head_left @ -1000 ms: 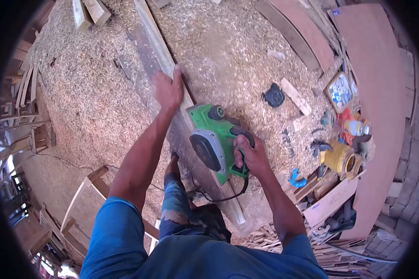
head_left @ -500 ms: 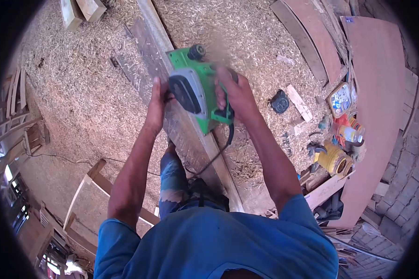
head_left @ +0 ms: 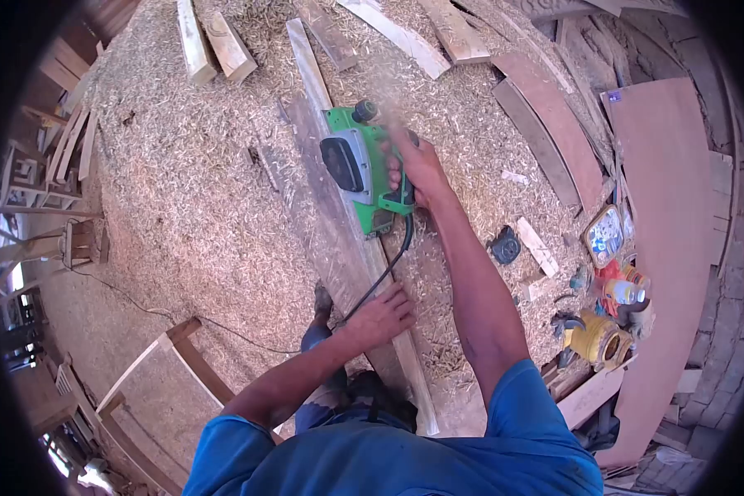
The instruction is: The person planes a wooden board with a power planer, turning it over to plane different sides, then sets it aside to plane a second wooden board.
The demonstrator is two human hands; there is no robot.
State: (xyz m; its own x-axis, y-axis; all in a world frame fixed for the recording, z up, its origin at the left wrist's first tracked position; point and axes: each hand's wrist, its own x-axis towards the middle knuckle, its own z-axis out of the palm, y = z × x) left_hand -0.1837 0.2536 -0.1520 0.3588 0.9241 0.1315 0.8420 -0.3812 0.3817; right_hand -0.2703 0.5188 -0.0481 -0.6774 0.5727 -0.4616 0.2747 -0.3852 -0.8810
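A green electric planer (head_left: 372,178) with a grey and black side cover rests on a long narrow wooden strip (head_left: 308,70), which lies along a wider board (head_left: 326,236). My right hand (head_left: 412,168) is wrapped round the planer's rear handle. Below the tool, my left hand (head_left: 380,318) lies on the strip near my body, fingers spread over its edge. From the planer a black cord (head_left: 397,260) runs down and passes by my left hand. Blurred dust or shavings hang in the air beside the front knob.
Wood shavings cover the ground (head_left: 190,207). Wooden pieces (head_left: 228,45) lie at the top. To the right are a black round object (head_left: 504,245), a yellow container (head_left: 595,341) and a large curved panel (head_left: 665,248). A wooden frame (head_left: 174,368) stands lower left.
My left hand has left the planer's side and moved down onto the strip near my body. My right hand still grips the planer. The camera view has shifted, showing more wood at the top.
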